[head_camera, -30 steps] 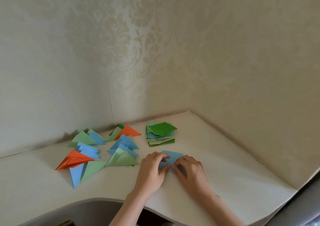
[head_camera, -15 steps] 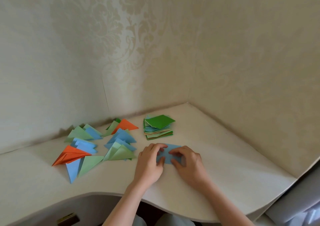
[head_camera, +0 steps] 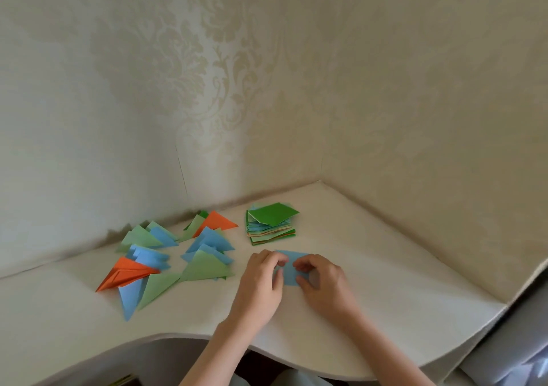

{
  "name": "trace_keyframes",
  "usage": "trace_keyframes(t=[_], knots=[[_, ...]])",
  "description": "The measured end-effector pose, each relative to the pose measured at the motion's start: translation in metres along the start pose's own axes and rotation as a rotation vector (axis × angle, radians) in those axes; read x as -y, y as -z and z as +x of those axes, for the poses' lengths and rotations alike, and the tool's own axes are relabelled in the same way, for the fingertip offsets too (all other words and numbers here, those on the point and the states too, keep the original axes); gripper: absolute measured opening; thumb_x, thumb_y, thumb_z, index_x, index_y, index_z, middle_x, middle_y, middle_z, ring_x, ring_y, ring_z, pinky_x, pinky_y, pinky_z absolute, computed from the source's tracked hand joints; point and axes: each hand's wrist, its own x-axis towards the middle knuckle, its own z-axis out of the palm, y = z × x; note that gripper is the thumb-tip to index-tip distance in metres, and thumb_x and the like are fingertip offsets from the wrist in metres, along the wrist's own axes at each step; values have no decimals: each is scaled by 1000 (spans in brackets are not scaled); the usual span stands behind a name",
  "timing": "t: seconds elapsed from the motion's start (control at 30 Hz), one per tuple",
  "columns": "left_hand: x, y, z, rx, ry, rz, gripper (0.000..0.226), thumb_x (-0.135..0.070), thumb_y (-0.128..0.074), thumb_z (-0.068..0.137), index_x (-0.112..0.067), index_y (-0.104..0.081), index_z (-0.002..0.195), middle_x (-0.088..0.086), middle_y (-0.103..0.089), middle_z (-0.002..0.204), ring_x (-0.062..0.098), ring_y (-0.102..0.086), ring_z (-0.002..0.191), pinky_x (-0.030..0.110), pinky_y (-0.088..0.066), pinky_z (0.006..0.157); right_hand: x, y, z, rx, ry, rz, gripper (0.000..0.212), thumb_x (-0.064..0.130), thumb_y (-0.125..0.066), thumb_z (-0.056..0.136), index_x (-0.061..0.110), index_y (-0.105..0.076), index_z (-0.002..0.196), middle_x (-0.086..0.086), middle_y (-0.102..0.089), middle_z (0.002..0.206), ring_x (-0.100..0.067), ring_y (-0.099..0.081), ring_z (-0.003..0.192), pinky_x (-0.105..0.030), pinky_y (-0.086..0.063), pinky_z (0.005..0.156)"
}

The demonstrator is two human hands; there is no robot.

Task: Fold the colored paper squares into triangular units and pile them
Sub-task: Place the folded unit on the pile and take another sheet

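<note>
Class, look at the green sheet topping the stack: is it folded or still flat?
Flat, unfolded: the green sheet lies spread as a full square atop the stack.

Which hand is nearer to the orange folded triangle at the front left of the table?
Left. The left hand lies right of the orange folded triangle, across the light green triangles; the right hand is further right, past the blue paper.

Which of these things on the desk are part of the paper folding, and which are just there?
Part of the job:
light blue paper square, gripped by left hand and right hand
stack of unfolded coloured paper squares
scattered folded paper triangles

Just there:
white corner desk
cream patterned wallpaper
</note>
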Motion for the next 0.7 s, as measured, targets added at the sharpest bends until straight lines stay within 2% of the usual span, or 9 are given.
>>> trace_keyframes(t=[0.1, 0.2, 0.3, 0.37, 0.47, 0.57, 0.63, 0.7], knots=[[-15, -11, -12, 94, 19, 121, 34, -19, -54, 90, -22, -51, 124, -5, -54, 112, 13, -46, 107, 22, -39, 89, 5, 3, -1, 26, -27, 9, 30, -1, -62, 75, 17, -68, 98, 9, -69, 92, -4, -63, 86, -14, -47, 80], [-20, -17, -14, 126, 32, 224, 38, -31, -52, 90, -20, -48, 126, -4, -53, 120, 17, -44, 113, 25, -37, 94, 9, 8, -3, 26, -90, 98, 45, -13, -44, 74, 15, -66, 101, 4, -68, 96, -4, -63, 86, -11, -47, 77], [-17, -14, -13, 114, 30, 285, 47, -49, -52, 88, -24, -49, 128, -10, -51, 123, 15, -43, 113, 25, -37, 94, 3, 18, -4, -53, -33, 59, 63, -19, -38, 59, 14, -65, 105, 6, -67, 102, -4, -60, 96, -3, -38, 82], [-10, -8, -11, 115, -3, 319, 51, -56, -53, 85, -27, -50, 126, -11, -52, 120, 14, -45, 111, 27, -39, 92, -4, 27, -3, -46, -5, -10, 72, -19, -37, 53, 15, -64, 111, 7, -66, 108, -6, -58, 103, 0, -33, 85], [6, 6, -7, 139, -64, 271, 44, -52, -60, 85, -25, -57, 120, -10, -54, 113, 12, -47, 106, 25, -40, 90, -8, 36, -1, 81, 44, -113, 77, -13, -39, 56, 19, -59, 122, 9, -61, 118, -9, -55, 113, 0, -29, 90], [19, 21, -4, 210, -157, 206, 29, -42, -63, 87, -22, -65, 108, -11, -55, 108, 9, -48, 103, 20, -39, 86, -6, 35, 1, 239, 139, -237, 76, -1, -45, 62, 28, -51, 132, 12, -53, 131, -4, -43, 124, -14, -28, 103], [24, 29, -3, 242, -187, 170, 21, -37, -63, 88, -21, -66, 101, -12, -56, 103, 7, -50, 99, 20, -40, 83, -2, 29, 4, 319, 184, -297, 71, 10, -48, 66, 31, -48, 134, 14, -51, 134, -3, -40, 127, -23, -28, 107], [28, 35, -3, 244, -187, 149, 13, -31, -64, 88, -19, -66, 94, -11, -59, 97, 6, -53, 94, 22, -42, 81, 1, 21, 7, 349, 203, -350, 59, 24, -51, 72, 34, -50, 130, 17, -53, 130, -2, -42, 125, -23, -27, 104]])
